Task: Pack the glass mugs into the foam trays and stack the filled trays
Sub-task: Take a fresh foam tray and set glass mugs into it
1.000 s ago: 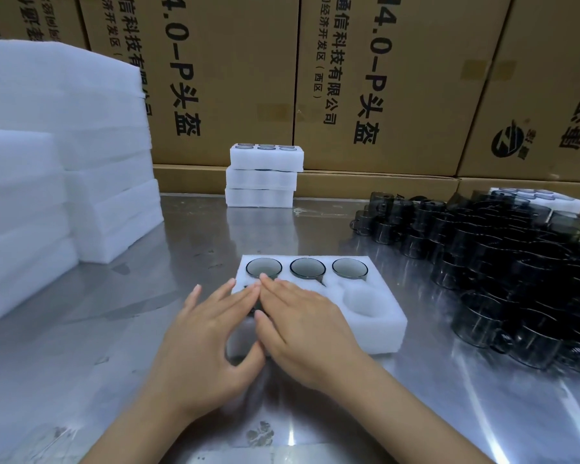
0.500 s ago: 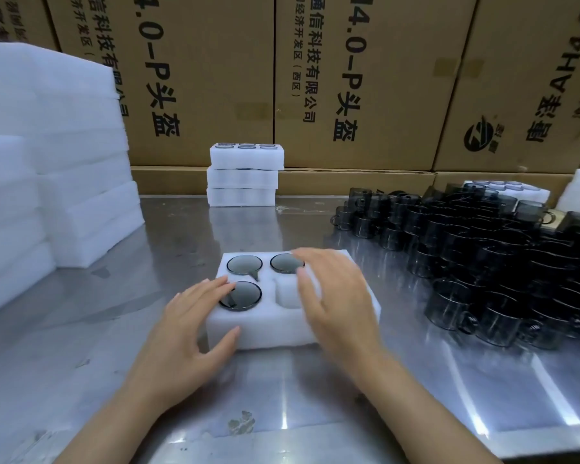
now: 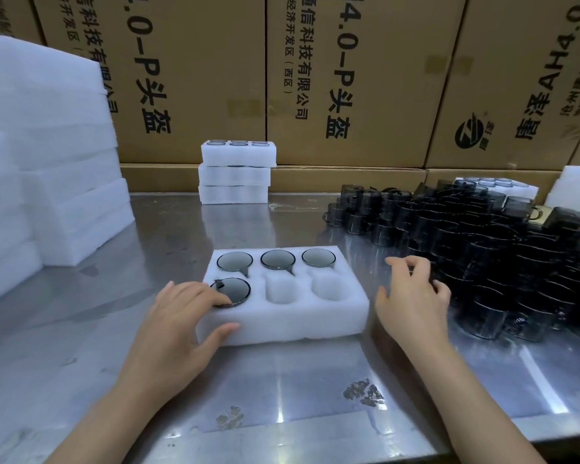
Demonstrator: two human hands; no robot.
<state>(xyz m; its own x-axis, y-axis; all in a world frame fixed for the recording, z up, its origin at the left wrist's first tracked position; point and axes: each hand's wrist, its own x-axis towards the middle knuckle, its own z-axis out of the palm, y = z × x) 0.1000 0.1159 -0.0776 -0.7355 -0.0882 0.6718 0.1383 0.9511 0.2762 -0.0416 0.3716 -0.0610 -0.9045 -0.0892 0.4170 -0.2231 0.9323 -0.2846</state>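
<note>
Steel tabletop backed by cardboard cartons carries a foam tray holding four glass mugs, left hand resting loose on its corner, right hand relaxed, empty, beside loose dark mugs.

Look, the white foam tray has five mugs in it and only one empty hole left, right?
Not quite. The head view shows four mugs in the white foam tray: three in the back row and one at front left. Two holes are empty, not one.
</note>
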